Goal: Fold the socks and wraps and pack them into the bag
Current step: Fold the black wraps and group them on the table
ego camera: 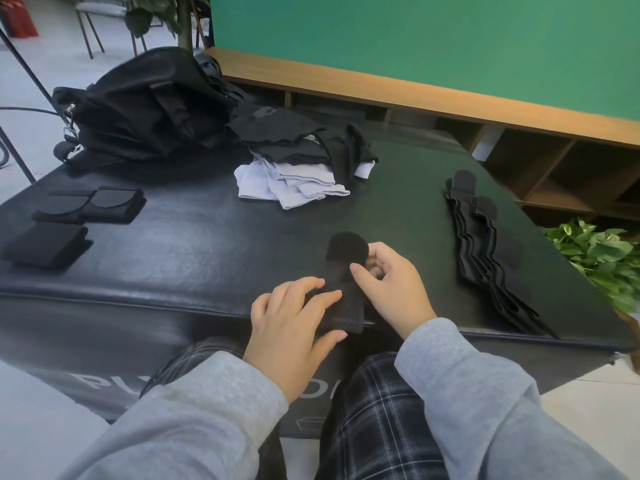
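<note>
Grey sleeves and a plaid-trousered knee sit closest to the lens. Beyond them, both hands work one black wrap at the near edge of the table. Left hand: fingers straight, pressing the wrap's lower half flat. Right hand: fingers curled, pinching the wrap's right edge, thumb on top. The wrap's rounded tab end projects just past the right fingertips.

Left of the fingers, well apart: three folded wraps. Right of them: a strip of unfolded wraps. Beyond the fingertips: a heap of white and black socks, then the black bag.

Risk assessment: the wrap overhangs the table edge slightly; releasing the left-hand pressure early would likely let the fold spring open or the piece slip to the lap.
</note>
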`<state>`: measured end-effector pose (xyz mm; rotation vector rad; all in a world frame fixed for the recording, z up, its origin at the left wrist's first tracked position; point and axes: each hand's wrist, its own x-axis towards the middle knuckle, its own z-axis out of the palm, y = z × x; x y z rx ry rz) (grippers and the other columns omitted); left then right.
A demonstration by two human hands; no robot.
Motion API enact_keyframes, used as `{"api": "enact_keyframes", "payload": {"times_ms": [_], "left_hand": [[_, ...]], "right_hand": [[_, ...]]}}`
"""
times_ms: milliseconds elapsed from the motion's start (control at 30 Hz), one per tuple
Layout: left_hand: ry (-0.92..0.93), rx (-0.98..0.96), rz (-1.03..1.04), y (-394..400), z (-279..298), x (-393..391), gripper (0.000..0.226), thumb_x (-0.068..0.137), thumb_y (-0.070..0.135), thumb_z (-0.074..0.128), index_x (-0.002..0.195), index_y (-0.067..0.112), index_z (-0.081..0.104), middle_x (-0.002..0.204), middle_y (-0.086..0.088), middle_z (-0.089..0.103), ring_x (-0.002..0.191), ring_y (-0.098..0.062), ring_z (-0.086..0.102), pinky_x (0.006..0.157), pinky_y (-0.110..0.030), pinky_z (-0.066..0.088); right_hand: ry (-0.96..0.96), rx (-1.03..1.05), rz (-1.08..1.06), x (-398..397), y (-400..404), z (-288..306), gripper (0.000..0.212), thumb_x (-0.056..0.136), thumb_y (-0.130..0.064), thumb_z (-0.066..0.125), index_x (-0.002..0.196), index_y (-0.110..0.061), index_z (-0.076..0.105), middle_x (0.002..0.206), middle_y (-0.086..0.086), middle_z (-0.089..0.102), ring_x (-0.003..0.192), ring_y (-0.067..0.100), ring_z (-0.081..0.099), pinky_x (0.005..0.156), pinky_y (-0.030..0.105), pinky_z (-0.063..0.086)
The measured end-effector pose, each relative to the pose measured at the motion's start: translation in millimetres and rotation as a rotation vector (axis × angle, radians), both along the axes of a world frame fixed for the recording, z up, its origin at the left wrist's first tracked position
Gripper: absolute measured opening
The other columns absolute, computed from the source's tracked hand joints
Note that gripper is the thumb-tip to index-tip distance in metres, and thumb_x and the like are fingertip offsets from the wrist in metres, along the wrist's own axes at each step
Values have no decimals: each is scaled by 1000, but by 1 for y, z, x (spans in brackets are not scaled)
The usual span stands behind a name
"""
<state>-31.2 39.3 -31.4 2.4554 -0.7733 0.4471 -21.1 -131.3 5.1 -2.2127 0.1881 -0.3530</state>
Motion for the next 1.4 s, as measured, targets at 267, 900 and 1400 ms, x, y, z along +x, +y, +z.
{"api": "enact_keyframes", "payload": {"times_ms": [267,900,1400], "left_hand": [[46,-105,31,1,9,0,40,74,44,70,108,28,57,103,16,57,103,-7,46,92,-28,27],[-50,-127,-2,3,-2,3,39,70,39,76,104,36,57,102,14,60,100,-7,44,84,-34,35],[-25,-89,16,1,-3,4,45,59,35,85,95,31,59,109,4,59,106,-13,44,81,-40,41]], "right_hand": [[-86,13,84,-19,2,-6,35,78,1,61,81,-34,63,89,-10,66,83,12,60,74,21,46],[-273,-266,66,-36,8,-29,41,79,-28,43,115,-33,60,120,-21,53,112,-4,47,95,27,42],[-351,-347,138,-43,7,-37,18,80,-32,57,86,-26,72,112,-21,59,106,5,55,88,33,44]]}}
